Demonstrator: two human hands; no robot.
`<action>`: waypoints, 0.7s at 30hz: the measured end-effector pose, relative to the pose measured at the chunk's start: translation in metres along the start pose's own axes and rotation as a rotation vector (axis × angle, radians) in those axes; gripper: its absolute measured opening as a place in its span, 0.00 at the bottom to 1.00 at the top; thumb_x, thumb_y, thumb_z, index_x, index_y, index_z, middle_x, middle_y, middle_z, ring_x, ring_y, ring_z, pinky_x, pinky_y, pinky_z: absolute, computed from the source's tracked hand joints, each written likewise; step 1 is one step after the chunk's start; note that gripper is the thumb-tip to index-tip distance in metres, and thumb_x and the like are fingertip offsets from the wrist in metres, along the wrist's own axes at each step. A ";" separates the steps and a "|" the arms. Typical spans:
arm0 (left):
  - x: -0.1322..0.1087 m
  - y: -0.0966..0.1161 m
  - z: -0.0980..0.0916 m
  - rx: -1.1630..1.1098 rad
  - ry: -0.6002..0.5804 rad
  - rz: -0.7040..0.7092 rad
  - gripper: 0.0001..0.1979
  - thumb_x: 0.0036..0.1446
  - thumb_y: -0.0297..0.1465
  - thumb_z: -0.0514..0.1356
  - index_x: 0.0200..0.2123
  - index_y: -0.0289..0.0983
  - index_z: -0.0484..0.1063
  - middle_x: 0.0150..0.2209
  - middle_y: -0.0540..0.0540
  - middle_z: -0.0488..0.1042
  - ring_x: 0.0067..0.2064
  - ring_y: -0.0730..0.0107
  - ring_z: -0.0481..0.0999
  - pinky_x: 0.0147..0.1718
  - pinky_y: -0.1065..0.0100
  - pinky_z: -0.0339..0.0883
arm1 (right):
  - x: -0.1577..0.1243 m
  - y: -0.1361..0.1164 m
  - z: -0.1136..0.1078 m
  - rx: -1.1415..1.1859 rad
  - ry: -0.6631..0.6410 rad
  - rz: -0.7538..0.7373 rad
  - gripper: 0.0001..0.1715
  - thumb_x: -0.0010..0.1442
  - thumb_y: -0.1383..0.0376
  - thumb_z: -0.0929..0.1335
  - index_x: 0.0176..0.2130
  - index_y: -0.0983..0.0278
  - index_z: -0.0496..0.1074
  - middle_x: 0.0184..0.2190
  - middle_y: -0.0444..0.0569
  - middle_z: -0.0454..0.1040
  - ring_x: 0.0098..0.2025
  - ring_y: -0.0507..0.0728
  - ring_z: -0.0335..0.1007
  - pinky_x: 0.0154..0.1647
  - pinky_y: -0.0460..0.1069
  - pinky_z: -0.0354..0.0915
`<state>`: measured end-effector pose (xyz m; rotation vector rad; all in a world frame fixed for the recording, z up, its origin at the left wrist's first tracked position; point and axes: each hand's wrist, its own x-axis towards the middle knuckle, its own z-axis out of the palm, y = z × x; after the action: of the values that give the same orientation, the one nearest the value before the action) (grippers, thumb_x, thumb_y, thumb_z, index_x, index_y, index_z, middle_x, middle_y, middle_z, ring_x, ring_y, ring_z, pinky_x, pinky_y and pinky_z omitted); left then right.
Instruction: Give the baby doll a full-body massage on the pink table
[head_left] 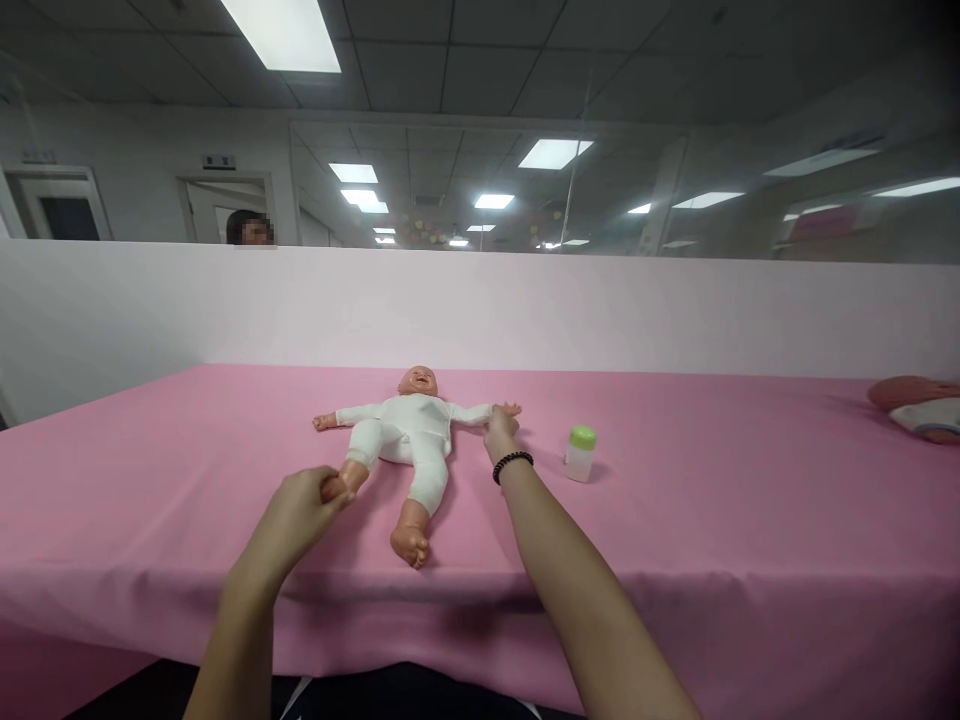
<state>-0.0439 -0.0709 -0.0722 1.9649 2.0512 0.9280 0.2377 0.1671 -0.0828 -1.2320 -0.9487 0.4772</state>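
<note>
A baby doll (420, 430) in a white suit lies on its back on the pink-covered counter (712, 480), head toward the far side, feet toward the person working there. Its arms are spread wide and its mouth is open. The person's left hand (300, 510) is closed around the foot on the left side as I see it, that leg bent outward. The other leg points down toward the counter's near edge, bare foot (410, 545) resting with toes up. The right hand (501, 432) is clasped on the doll's outstretched arm at the wrist, the little fingers showing just past it; I can't make out all of its grip. The two hands are well apart. A dark beaded bracelet (513, 464) circles the right wrist. Just beside that forearm stands a small clear container (580, 460) with a green lid (583, 437). Far along, another doll (919, 405) is cut off at the edge of sight. Behind the counter runs a white partition (480, 310), with someone's head (247, 228) showing above it near a doorway (202, 210).
</note>
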 end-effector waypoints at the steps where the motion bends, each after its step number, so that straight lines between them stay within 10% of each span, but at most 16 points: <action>1: 0.011 0.009 0.001 -0.017 0.051 0.023 0.17 0.60 0.40 0.57 0.24 0.39 0.57 0.25 0.51 0.65 0.28 0.68 0.64 0.27 0.69 0.51 | -0.004 -0.005 0.002 0.002 0.007 -0.009 0.24 0.64 0.61 0.60 0.56 0.69 0.66 0.51 0.62 0.73 0.48 0.57 0.74 0.44 0.50 0.71; 10: 0.094 0.062 0.025 0.162 0.064 0.150 0.14 0.58 0.28 0.59 0.22 0.39 0.59 0.29 0.44 0.73 0.32 0.63 0.71 0.29 0.66 0.53 | -0.057 -0.027 0.021 -0.497 -0.553 -0.748 0.16 0.66 0.65 0.63 0.53 0.62 0.69 0.45 0.53 0.77 0.46 0.60 0.72 0.50 0.53 0.65; 21: -0.011 -0.009 0.006 0.053 -0.155 -0.018 0.14 0.59 0.44 0.56 0.30 0.40 0.62 0.31 0.46 0.74 0.31 0.62 0.70 0.30 0.66 0.54 | -0.002 -0.008 -0.017 -0.344 -0.029 0.275 0.31 0.66 0.64 0.59 0.64 0.73 0.51 0.52 0.64 0.72 0.48 0.61 0.75 0.41 0.50 0.68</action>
<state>-0.0468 -0.0786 -0.0853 1.9731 2.0235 0.7002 0.2490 0.1535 -0.0765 -1.6839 -0.9141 0.5641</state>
